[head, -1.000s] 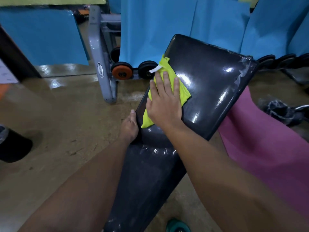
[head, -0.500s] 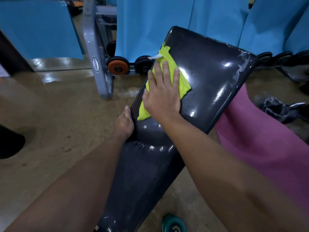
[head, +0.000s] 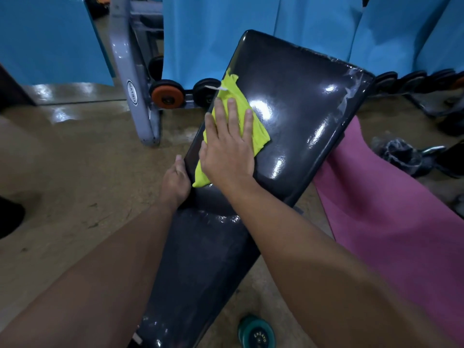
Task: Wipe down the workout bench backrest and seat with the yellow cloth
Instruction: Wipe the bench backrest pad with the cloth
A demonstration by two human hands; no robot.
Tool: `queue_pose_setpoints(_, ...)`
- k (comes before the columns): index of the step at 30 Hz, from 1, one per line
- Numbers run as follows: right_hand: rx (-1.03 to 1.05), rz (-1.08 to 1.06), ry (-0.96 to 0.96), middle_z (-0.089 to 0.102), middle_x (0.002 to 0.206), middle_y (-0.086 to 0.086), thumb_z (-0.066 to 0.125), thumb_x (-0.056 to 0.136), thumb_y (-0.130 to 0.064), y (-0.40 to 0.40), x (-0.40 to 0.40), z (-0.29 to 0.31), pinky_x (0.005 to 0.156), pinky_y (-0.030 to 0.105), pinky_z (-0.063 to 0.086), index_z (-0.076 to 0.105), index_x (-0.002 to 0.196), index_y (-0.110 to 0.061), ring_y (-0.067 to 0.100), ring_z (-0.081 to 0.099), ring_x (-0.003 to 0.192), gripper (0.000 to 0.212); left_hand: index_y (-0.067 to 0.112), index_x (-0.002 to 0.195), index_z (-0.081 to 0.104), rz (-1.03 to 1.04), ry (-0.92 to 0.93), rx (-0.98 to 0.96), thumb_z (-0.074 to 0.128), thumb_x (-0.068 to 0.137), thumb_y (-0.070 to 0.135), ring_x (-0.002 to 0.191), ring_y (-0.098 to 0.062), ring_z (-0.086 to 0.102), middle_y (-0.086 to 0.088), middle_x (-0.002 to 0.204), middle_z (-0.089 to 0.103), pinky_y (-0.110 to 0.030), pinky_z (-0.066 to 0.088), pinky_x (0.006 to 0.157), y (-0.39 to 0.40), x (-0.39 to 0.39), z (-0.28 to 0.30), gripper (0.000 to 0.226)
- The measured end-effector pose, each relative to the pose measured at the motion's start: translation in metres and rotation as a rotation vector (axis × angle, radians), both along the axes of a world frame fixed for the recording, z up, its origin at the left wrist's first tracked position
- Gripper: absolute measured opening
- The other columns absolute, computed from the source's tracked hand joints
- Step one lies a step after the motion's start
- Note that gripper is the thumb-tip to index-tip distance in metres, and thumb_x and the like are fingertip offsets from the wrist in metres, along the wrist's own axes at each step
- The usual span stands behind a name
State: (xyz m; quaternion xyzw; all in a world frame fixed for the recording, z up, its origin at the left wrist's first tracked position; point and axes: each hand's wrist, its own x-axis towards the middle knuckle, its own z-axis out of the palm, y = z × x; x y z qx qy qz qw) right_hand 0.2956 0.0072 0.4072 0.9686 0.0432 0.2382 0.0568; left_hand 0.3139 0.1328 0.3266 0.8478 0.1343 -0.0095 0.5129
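Our left hand (head: 175, 183) curls around the left edge of the glossy black bench, where seat (head: 200, 259) meets backrest (head: 296, 116). The bench's long axis runs from lower left up to the right. Our right hand (head: 228, 149), fingers spread, presses flat the crumpled yellow cloth (head: 247, 121) on the backrest's left side.

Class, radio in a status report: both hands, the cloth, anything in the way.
Right hand flat on yellow cloth, pressing it to backrest. Left hand gripping backrest's left edge. Seat unobstructed. Nothing blocking.
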Motion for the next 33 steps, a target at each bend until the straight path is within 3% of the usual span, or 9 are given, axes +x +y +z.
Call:
queue_pose_setpoints(3,-0.013,0.055,0.018,0.017,0.17,0.012,0.04,0.104,-0.041,-0.006,-0.022,-0.015,0.126,0.06,0.001,0.037,0.158,-0.014,0.034,0.007,0.158,0.061,0.002,0.121,0.061,-0.005,0.007,-0.009,0.019,0.104,0.043,0.123,-0.032,0.05,-0.021,0.128,0.057,-0.031,0.034,0.101,0.0,-0.001,0.001,0.061)
queue_pose_setpoints(7,0.072,-0.001,-0.179,0.036,0.163,0.012,0.052,0.097,-0.041,-0.047,-0.045,-0.022,0.125,0.061,0.011,0.049,0.151,-0.014,0.034,0.023,0.155,0.06,-0.001,0.118,0.061,0.03,0.003,-0.019,0.023,0.104,0.043,0.123,-0.032,0.05,-0.022,0.128,0.057,-0.03,0.033,0.1,0.0,-0.004,0.004,0.06)
queue_pose_setpoints(12,0.088,-0.138,-0.14,0.019,0.17,0.012,0.044,0.098,-0.045,-0.041,-0.041,-0.014,0.125,0.063,0.004,0.038,0.157,-0.015,0.035,0.011,0.158,0.066,0.001,0.12,0.061,0.049,-0.014,-0.01,0.023,0.104,0.041,0.124,-0.031,0.048,-0.019,0.13,0.057,-0.025,0.032,0.097,-0.004,-0.006,0.005,0.057)
queue_pose_setpoints(16,0.095,-0.096,-0.191,0.03,0.165,0.016,0.052,0.095,-0.045,-0.05,-0.048,-0.02,0.125,0.062,0.008,0.043,0.155,-0.013,0.036,0.019,0.156,0.069,-0.001,0.12,0.06,0.039,-0.017,-0.014,0.022,0.105,0.04,0.123,-0.032,0.049,-0.021,0.129,0.056,-0.027,0.032,0.098,-0.005,-0.007,0.007,0.059)
queue_pose_setpoints(20,0.227,-0.291,-0.199,0.01,0.17,0.02,0.047,0.093,-0.046,-0.039,-0.037,-0.001,0.125,0.06,-0.001,0.029,0.161,-0.012,0.037,0.006,0.158,0.078,-0.002,0.116,0.061,0.035,-0.029,-0.007,0.02,0.105,0.039,0.12,-0.031,0.05,-0.021,0.125,0.058,-0.024,0.031,0.09,-0.005,-0.009,0.007,0.059)
queue_pose_setpoints(23,0.119,-0.138,-0.104,0.006,0.17,0.02,0.043,0.094,-0.047,-0.029,-0.041,-0.01,0.126,0.06,0.0,0.021,0.162,-0.008,0.036,0.003,0.158,0.081,-0.004,0.119,0.059,0.043,-0.017,0.019,0.02,0.105,0.04,0.122,-0.033,0.049,-0.024,0.128,0.056,-0.027,0.032,0.095,-0.007,-0.011,0.01,0.061)
queue_pose_setpoints(25,0.046,-0.021,-0.086,0.015,0.17,0.018,0.047,0.094,-0.047,-0.037,-0.051,-0.022,0.127,0.059,0.003,0.024,0.161,-0.004,0.034,0.009,0.158,0.082,-0.007,0.123,0.056,0.059,0.016,0.033,0.02,0.105,0.04,0.126,-0.035,0.046,-0.027,0.131,0.052,-0.029,0.03,0.099,-0.008,-0.012,0.013,0.062)
queue_pose_setpoints(28,0.062,-0.059,-0.157,0.027,0.166,0.018,0.051,0.09,-0.048,-0.058,-0.055,-0.021,0.126,0.059,0.008,0.035,0.156,-0.002,0.033,0.018,0.157,0.082,-0.008,0.124,0.056,0.057,0.018,0.086,0.019,0.105,0.038,0.127,-0.036,0.044,-0.03,0.132,0.051,-0.027,0.025,0.099,-0.007,-0.014,0.016,0.062)
queue_pose_setpoints(33,0.163,-0.221,-0.177,0.013,0.168,0.024,0.047,0.09,-0.05,-0.047,-0.044,-0.002,0.126,0.06,0.007,0.032,0.158,-0.005,0.037,0.011,0.157,0.083,-0.008,0.126,0.054,0.068,0.037,0.109,0.019,0.106,0.038,0.128,-0.035,0.044,-0.027,0.134,0.05,-0.025,0.021,0.095,-0.011,-0.017,0.018,0.061)
